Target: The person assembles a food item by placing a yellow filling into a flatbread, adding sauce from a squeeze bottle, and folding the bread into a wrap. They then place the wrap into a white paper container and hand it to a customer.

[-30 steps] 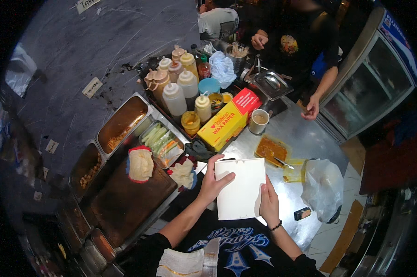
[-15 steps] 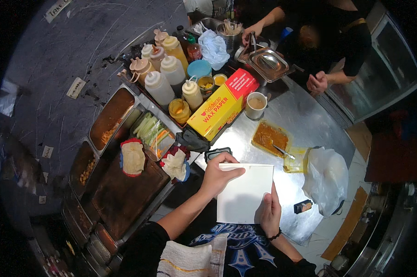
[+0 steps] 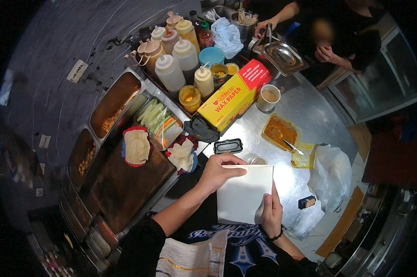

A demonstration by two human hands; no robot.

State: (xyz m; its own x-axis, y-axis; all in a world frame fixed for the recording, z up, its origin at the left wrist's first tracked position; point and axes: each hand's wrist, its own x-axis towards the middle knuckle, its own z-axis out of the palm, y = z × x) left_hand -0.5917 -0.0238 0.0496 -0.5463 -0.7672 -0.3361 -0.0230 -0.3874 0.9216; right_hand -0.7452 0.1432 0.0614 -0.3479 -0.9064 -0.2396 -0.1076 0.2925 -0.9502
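A white square box, its broad plain face turned up, is held in front of my chest. My left hand grips its far left corner, thumb on top along the far edge and fingers beyond it. My right hand clasps the right side, with the thumb on the near face. What the box holds, if anything, is hidden. Just beyond it are a round clear container, partly covered by the box, and a small black tray on the steel table.
A yellow and red wax paper box, a cup and a tub of brown sauce with a spoon stand ahead. Right lies a white plastic bag. Squeeze bottles and a dark board are left. A co-worker stands far right.
My view has shifted, so the table's things sit a little farther right. My grip on the box looks the same. The co-worker's one hand has risen toward the head.
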